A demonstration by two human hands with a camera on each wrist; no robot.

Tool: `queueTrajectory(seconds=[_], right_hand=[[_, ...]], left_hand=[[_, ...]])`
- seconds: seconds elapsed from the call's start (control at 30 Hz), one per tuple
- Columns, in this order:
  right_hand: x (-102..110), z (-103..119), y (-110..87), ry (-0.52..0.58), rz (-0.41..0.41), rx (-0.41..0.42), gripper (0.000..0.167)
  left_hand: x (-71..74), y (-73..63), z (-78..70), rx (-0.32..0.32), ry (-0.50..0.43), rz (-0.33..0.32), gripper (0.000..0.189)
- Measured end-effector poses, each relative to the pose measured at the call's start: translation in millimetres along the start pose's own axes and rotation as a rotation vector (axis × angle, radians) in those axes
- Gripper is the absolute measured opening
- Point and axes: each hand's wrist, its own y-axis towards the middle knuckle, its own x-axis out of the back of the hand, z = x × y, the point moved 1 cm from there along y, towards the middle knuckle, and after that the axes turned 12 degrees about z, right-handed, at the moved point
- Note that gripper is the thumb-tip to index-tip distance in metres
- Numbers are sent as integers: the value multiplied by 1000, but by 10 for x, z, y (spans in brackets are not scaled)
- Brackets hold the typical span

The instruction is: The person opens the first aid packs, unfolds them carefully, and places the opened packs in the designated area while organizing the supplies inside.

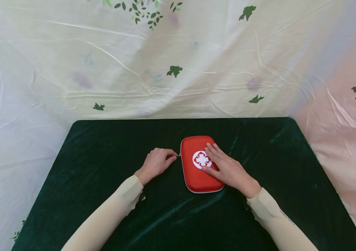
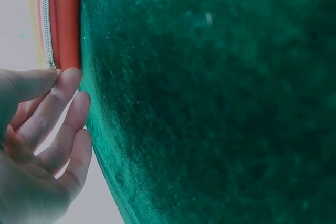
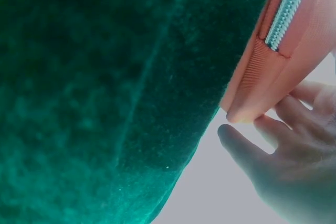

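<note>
A red first-aid case [image 1: 199, 182] with a white cross emblem lies flat near the middle of the table. At its left side, my left hand [image 1: 156, 163] pinches the small zipper pull [image 1: 179, 155] between thumb and index finger. The left wrist view shows the silver zipper [image 2: 46, 19] running along the case's side from those fingertips, teeth meshed. My right hand [image 1: 231, 171] rests on the lid with fingers extended, covering its right part and some of the emblem. In the right wrist view the zipper's end [image 3: 278, 32] meets a ribbed fabric strip [image 3: 251, 69].
A dark green velvet cloth [image 1: 108, 146] covers the table. Behind and at both sides hang pale curtains [image 1: 212, 94] with green leaf prints, right up to the table's edges.
</note>
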Motion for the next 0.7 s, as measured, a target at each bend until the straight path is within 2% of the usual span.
queueTrajectory(seconds=[0.7], right_hand=[[2, 6, -4, -11, -9, 4, 83]], left_hand=[[-31, -68, -21, -30, 15, 17, 19]])
